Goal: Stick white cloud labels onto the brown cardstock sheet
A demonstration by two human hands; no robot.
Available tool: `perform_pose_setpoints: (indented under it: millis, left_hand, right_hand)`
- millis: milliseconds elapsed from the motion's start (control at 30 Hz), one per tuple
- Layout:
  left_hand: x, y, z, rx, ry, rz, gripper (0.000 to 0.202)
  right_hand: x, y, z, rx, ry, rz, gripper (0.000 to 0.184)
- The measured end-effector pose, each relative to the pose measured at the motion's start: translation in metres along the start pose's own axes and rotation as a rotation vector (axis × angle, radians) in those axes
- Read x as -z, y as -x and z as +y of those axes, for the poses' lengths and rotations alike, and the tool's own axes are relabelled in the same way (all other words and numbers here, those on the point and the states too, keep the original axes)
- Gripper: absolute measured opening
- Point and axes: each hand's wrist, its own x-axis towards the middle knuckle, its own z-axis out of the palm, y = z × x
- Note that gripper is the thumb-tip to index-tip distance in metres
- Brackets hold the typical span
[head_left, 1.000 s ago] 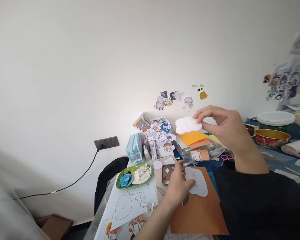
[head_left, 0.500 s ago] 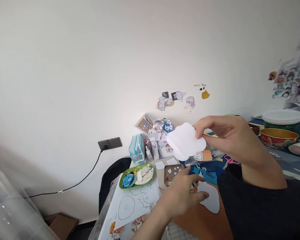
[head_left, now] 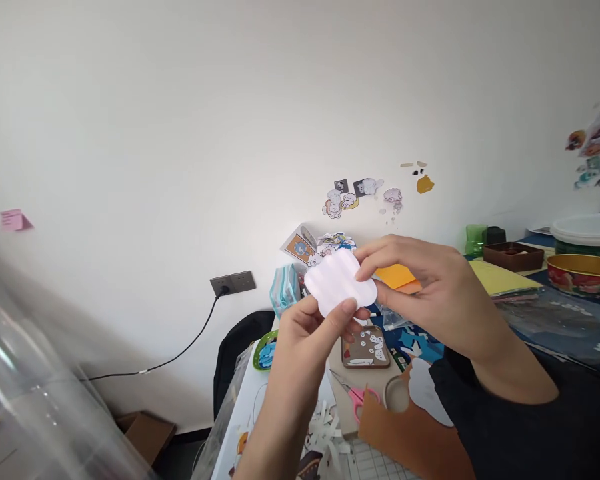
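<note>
A white paper cutout (head_left: 336,280) with a wavy outline is held up over the desk between both hands. My left hand (head_left: 310,333) pinches its lower edge, thumb on the front face and fingers behind. At its right edge, my right hand (head_left: 415,280) grips it between thumb and fingers. Below the hands, pink-handled scissors (head_left: 357,398) lie beside brown paper (head_left: 405,433). Another white cutout (head_left: 427,390) rests on that paper, partly hidden by the dark right sleeve. A brown tray (head_left: 365,360) with small white cut pieces sits just under the cutout.
A green dish (head_left: 258,355) with blue scraps is partly hidden behind the left arm. Paper scraps (head_left: 325,427) lie near the desk's front. A round tin (head_left: 585,272), a brown box (head_left: 513,257) and yellow sheets (head_left: 503,280) stand at right. A wall socket (head_left: 233,283) holds a plugged cable.
My left hand has risen from above the brown paper and taken hold of the white cutout. The cutout and my right hand have come slightly lower in view. The view has shifted left.
</note>
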Motion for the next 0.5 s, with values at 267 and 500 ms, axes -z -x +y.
perform_pose_setpoints:
  millis: [267,500]
  left_hand:
    - [0.009,0.001,0.007,-0.07,0.036,0.069,0.011]
    - [0.009,0.003,0.011,-0.011,0.183,-0.04,0.011]
  right_hand:
    - [-0.013,0.004,-0.003,0.215,0.204,0.093,0.022]
    - [-0.025,0.007,-0.008,0.338,0.29,0.164,0.02]
